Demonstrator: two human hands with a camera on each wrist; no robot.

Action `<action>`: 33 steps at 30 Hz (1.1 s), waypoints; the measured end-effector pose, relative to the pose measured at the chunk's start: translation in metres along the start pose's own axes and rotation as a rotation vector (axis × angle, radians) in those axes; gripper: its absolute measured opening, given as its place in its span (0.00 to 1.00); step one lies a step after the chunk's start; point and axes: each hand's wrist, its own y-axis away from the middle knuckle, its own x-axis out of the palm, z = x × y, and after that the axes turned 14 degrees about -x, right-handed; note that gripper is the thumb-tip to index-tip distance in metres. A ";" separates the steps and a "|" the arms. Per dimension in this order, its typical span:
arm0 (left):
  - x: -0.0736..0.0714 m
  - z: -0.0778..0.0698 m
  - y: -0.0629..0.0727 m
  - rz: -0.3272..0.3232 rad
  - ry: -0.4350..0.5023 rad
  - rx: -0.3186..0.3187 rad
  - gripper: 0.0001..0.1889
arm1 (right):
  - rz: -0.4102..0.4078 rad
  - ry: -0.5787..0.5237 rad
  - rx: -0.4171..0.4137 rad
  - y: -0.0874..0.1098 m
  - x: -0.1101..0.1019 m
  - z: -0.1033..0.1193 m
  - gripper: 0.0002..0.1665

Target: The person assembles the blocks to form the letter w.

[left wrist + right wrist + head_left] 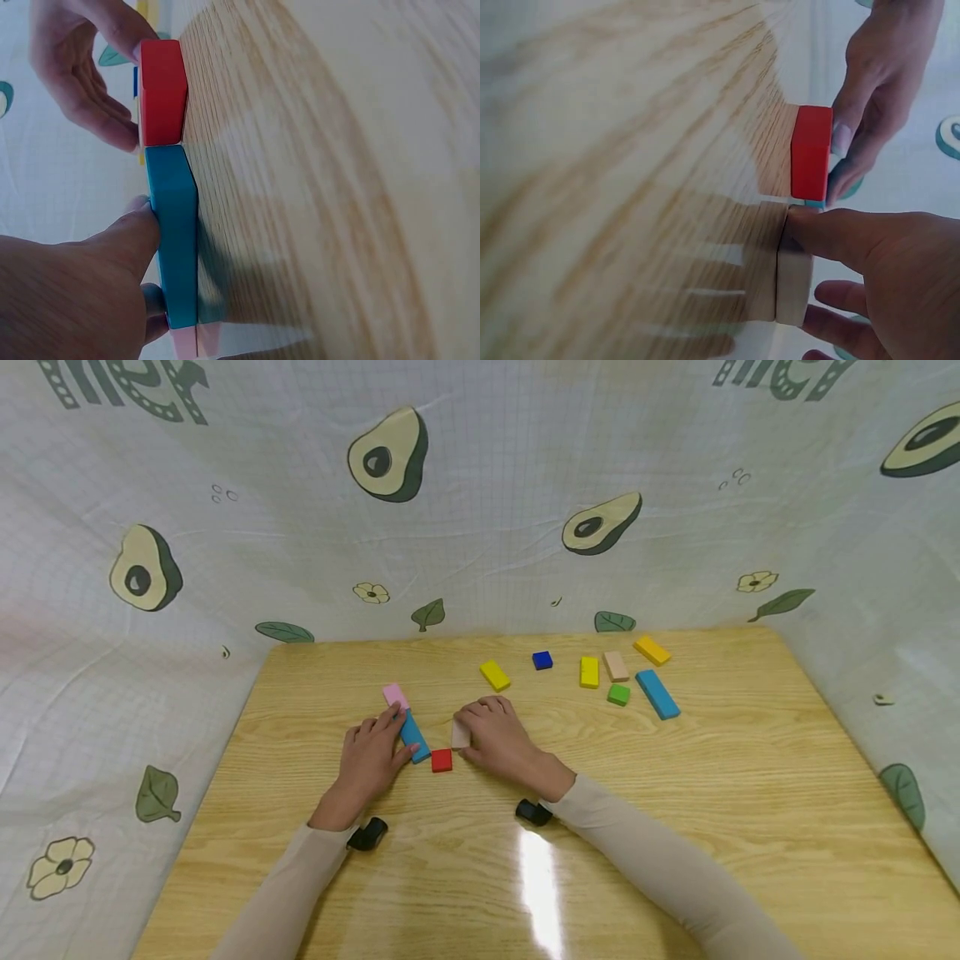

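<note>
My left hand (369, 758) rests on a long blue block (415, 737), its thumb near one end and its fingertips by the other. A pink block (395, 695) adjoins that block's far end. At its near end sits a red square block (442, 761), corner close to the blue one. My right hand (498, 735) pinches a pale wooden block (461, 735) by its edges, thumb on the near side. In the right wrist view this wooden block (793, 281) lies flat on the table beside the red block (810, 152), with a slim gap between them.
Farther back on the wood-grain table (675, 827) lie a yellow block (495, 676) and a dark blue one (542, 660). To the right are another yellow block (589, 672), a tan one (616, 666), a green one (618, 694), an orange one (652, 650) and a second long blue block (657, 694).
</note>
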 end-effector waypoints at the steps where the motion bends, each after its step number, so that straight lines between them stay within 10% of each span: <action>1: 0.000 0.000 0.000 -0.002 0.000 0.000 0.35 | 0.004 -0.008 0.001 0.000 -0.001 0.000 0.30; 17: 0.001 0.001 0.001 0.001 0.015 -0.006 0.35 | 0.019 -0.074 0.155 0.008 -0.032 -0.045 0.34; 33: 0.001 0.002 -0.001 0.021 0.001 -0.007 0.35 | 0.084 -0.051 0.116 0.007 -0.034 -0.094 0.36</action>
